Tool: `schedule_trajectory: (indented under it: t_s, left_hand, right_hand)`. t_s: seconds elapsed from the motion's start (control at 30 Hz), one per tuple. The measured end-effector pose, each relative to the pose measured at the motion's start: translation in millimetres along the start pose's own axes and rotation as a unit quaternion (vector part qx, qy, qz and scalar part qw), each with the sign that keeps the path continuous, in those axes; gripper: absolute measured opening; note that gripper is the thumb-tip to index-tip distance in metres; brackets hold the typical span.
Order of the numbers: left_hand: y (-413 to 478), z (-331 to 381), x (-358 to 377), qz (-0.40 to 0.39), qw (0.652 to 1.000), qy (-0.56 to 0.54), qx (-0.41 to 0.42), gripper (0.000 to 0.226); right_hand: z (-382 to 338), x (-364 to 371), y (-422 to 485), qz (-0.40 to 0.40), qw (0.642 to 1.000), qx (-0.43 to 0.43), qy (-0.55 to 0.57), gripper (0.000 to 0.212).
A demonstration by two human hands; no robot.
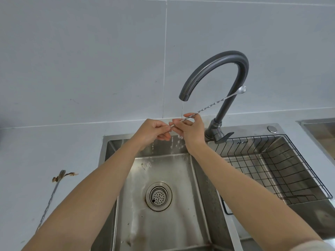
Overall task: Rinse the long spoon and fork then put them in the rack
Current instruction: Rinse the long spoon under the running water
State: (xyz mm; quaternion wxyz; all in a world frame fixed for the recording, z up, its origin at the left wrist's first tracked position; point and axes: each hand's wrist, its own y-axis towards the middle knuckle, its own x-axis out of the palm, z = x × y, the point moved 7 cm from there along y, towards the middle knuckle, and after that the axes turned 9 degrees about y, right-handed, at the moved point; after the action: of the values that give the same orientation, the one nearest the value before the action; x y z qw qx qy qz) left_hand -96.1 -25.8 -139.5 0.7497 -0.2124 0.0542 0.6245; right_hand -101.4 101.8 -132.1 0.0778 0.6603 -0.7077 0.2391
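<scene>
steel twisted long spoon (212, 104) pinched in left hand (154, 132) and right hand (193, 132), mid-rinse; soiled steel fork (60, 175) unrinsed, 0 of 2 racked.

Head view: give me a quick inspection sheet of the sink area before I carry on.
Surface: grey counter around a steel double sink; faucet running thinly.
Job's things: long spoon held under the faucet, bowl end up right; fork lying on the counter at left; wire rack in the right basin.
Clutter: brown scraps on the fork's tines.
Grippers: left hand pinches the spoon's handle end; right hand grips the handle.
Cables: nothing seen.
Surroundings: grey tiled wall.
</scene>
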Motion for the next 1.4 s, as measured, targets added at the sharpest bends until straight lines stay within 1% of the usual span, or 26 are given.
schedule_trajectory:
  t_s: [0.1, 0.17, 0.37, 0.47, 0.77, 0.93, 1.07, 1.2, 1.27, 1.33, 1.4]
  left_hand:
    - [-7.6, -11.3, -9.2, 0.010, 1.000, -0.003, -0.010, 0.019]
    - [-13.2, -20.2, -15.2, 0.009, 1.000, -0.006, -0.017, 0.018]
    - [-39.2, -52.2, -30.4, 0.014, 0.998, -0.033, -0.046, 0.021]
    - [-54.6, -67.4, -34.7, 0.020, 0.997, -0.049, -0.063, 0.022]
    - [-93.7, -110.8, -50.7, 0.038, 0.992, -0.046, -0.107, 0.020]
    - [-105.6, -120.6, -46.5, 0.023, 0.991, -0.047, -0.122, 0.021]
    - [-112.2, -127.0, -35.3, -0.011, 0.992, -0.018, -0.128, 0.023]
    - [-110.7, -128.1, -10.7, -0.071, 0.989, 0.071, -0.113, 0.017]
    - [-108.5, -126.8, 4.6, -0.086, 0.986, 0.105, -0.102, 0.018]
    - [-106.0, -127.1, 19.6, -0.079, 0.987, 0.098, -0.097, 0.020]
    - [-102.1, -129.0, 35.1, -0.064, 0.990, 0.081, -0.095, 0.023]
  right_hand:
    - [2.4, 5.0, -0.7, -0.011, 1.000, 0.003, 0.008, 0.021]
    - [5.7, 7.1, -1.2, -0.016, 1.000, 0.010, 0.011, 0.017]
    - [13.1, 10.7, 0.3, -0.013, 0.999, 0.038, 0.031, 0.022]
    - [14.2, 13.4, 1.6, -0.010, 0.998, 0.046, 0.035, 0.021]
    - [6.3, 15.7, 7.5, 0.013, 0.997, 0.045, 0.064, 0.021]
    - [4.2, 21.4, 7.8, 0.010, 0.997, 0.051, 0.059, 0.021]
    - [2.5, 20.5, 7.5, 0.016, 0.998, 0.046, 0.026, 0.020]
    - [8.3, 18.8, 6.6, 0.018, 0.998, 0.064, -0.018, 0.027]
    - [13.2, 16.8, 6.2, 0.013, 0.995, 0.083, -0.053, 0.029]
    - [20.7, 13.1, 6.2, -0.002, 0.990, 0.097, -0.103, 0.023]
    - [31.8, 5.0, 3.9, -0.014, 0.982, 0.109, -0.151, 0.010]
